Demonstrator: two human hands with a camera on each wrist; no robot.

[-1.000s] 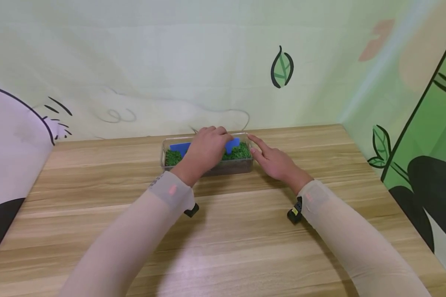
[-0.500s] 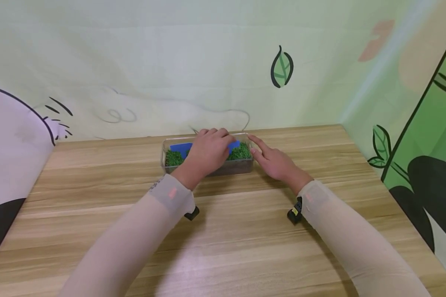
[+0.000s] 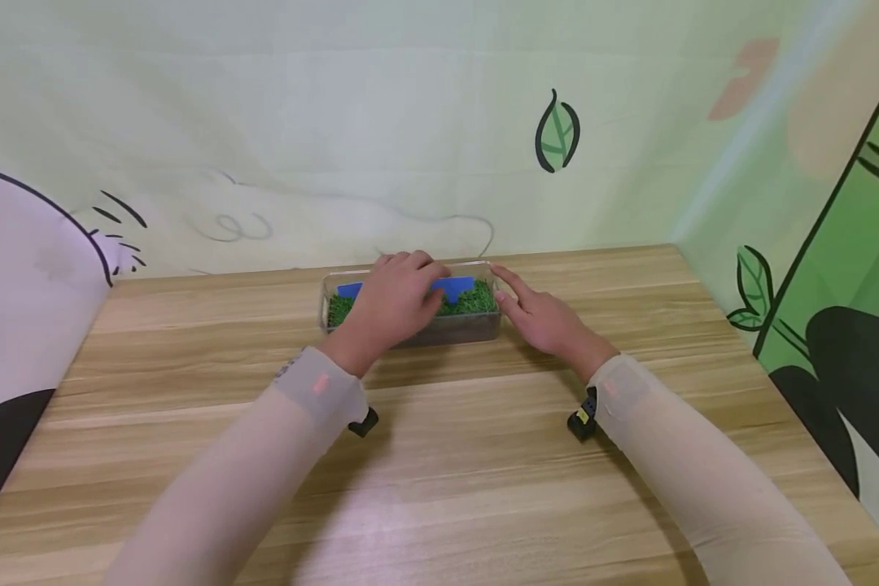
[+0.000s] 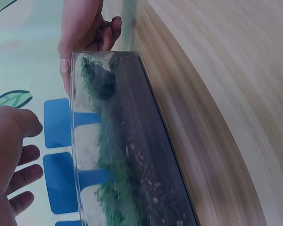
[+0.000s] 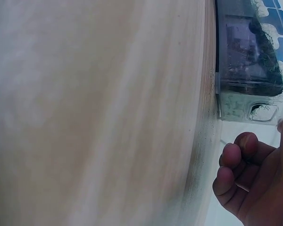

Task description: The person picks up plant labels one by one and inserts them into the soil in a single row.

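A clear rectangular plastic box near the table's back edge holds dark soil and green grass. Several blue T-shaped plant labels stand in a row along it, stems down in the grass. My left hand hovers over the box, hiding part of the row in the head view. In the left wrist view its loosely bent fingers hold nothing, and a gap shows between them and the labels. With extended index finger and thumb, my right hand touches the box's right end; its other fingers are loosely curled.
The wood-grain table stretches in front of the box and to both sides. A pale printed cloth backdrop rises right behind it. Another printed panel borders the right side.
My left hand pressed lower on the labels half a second ago; now it has shifted left, uncovering more of the blue label at the right. The right hand has stayed put.
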